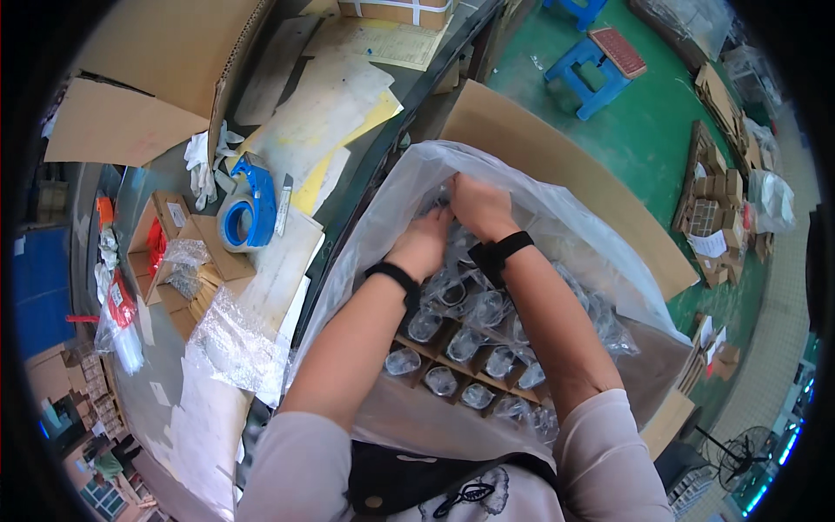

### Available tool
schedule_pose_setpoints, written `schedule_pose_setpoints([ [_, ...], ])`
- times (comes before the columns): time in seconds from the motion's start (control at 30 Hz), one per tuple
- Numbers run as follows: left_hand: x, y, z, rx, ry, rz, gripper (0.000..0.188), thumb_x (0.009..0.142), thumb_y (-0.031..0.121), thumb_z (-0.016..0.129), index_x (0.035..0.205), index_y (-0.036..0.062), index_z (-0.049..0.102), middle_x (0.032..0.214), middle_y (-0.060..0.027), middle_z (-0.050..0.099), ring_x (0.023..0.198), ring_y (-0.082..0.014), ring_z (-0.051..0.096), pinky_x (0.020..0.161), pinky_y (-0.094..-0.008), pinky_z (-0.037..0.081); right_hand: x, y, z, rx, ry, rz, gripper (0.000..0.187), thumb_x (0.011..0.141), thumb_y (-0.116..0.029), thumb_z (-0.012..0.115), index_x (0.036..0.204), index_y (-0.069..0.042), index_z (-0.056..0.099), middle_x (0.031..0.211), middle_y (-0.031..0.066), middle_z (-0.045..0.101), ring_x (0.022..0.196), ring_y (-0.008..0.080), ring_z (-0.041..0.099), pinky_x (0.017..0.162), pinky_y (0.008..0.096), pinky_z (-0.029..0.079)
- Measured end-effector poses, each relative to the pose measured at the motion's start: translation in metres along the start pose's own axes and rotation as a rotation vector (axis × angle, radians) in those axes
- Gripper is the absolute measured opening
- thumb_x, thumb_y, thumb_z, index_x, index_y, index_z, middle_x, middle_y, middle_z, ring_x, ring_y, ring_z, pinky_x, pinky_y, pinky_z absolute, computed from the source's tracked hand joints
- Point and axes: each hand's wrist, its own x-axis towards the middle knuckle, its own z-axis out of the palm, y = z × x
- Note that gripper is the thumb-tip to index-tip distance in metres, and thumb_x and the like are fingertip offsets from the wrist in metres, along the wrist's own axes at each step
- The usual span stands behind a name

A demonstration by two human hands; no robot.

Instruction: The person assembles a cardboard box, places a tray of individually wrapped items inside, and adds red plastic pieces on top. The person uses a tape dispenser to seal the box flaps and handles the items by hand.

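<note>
Both of my hands reach into a large cardboard box (557,165) lined with a clear plastic bag (383,204). My left hand (421,244) and my right hand (480,207) meet at the far left corner inside it. Their fingers are curled in close together around something clear, mostly hidden behind them. Below my wrists, several clear, round-rimmed containers (441,380) stand in cells formed by brown cardboard dividers (416,346). Thin clear film covers some of the containers under my right forearm. Each wrist has a black band.
Left of the box, a worktable holds a blue tape dispenser (252,209), a utility knife (284,205), white gloves (201,171), bubble wrap (235,335) and a small open carton (165,230). A blue stool (581,74) and stacked cartons (718,209) stand on the green floor beyond.
</note>
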Motion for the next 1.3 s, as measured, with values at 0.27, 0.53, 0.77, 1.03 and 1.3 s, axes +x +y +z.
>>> schedule_pose_setpoints([
  [0.27, 0.002, -0.021, 0.033, 0.611, -0.061, 0.018, 0.032, 0.080, 0.004, 0.056, 0.112, 0.0072, 0.061, 0.114, -0.0149, 0.062, 0.100, -0.0298, 0.064, 0.086, -0.0408, 0.051, -0.020, -0.016, -0.023, -0.025, -0.018, -0.079, 0.018, 0.082, -0.014, 0.054, 0.090, -0.006, 0.067, 0.080, 0.0211, 0.066, 0.080, 0.0381, 0.066, 0.068, 0.0469, 0.052],
  [0.53, -0.056, 0.014, -0.052, 0.251, 0.122, 0.102, 0.015, 0.082, 0.008, 0.056, 0.090, 0.0032, 0.068, 0.088, -0.0192, 0.067, 0.081, -0.0355, 0.066, 0.074, -0.0407, 0.053, -0.052, -0.014, -0.011, 0.040, -0.199, -0.126, 0.012, 0.077, -0.004, 0.056, 0.082, -0.003, 0.067, 0.084, 0.0184, 0.068, 0.081, 0.0363, 0.067, 0.072, 0.0456, 0.053],
  [0.77, -0.142, 0.004, 0.005, 0.005, -0.587, 0.109, 0.016, 0.079, 0.013, 0.060, 0.086, 0.0026, 0.070, 0.080, -0.0197, 0.067, 0.079, -0.0375, 0.065, 0.072, -0.0445, 0.051, -0.160, -0.024, -0.078, 0.723, -0.714, -0.156, 0.020, 0.088, -0.015, 0.053, 0.085, -0.002, 0.067, 0.069, 0.0132, 0.066, 0.061, 0.0192, 0.067, 0.061, 0.0360, 0.051],
  [1.03, -0.126, -0.018, 0.114, -0.150, -0.249, -0.101, 0.027, 0.077, 0.014, 0.063, 0.100, -0.0004, 0.063, 0.098, -0.0247, 0.066, 0.095, -0.0378, 0.063, 0.084, -0.0458, 0.050, -0.204, -0.046, 0.120, 0.178, -0.284, 0.156, 0.012, 0.078, -0.010, 0.060, 0.079, -0.002, 0.069, 0.085, 0.0197, 0.069, 0.082, 0.0347, 0.069, 0.071, 0.0429, 0.056],
  [1.3, -0.142, -0.014, 0.127, -0.005, -0.088, -0.040, 0.021, 0.080, 0.016, 0.066, 0.099, 0.0097, 0.061, 0.095, -0.0139, 0.062, 0.085, -0.0366, 0.063, 0.073, -0.0462, 0.052, -0.253, -0.024, 0.086, 0.577, -0.175, 0.230, 0.022, 0.083, -0.021, 0.061, 0.076, 0.000, 0.062, 0.072, 0.0215, 0.063, 0.072, 0.0396, 0.063, 0.067, 0.0483, 0.050],
])
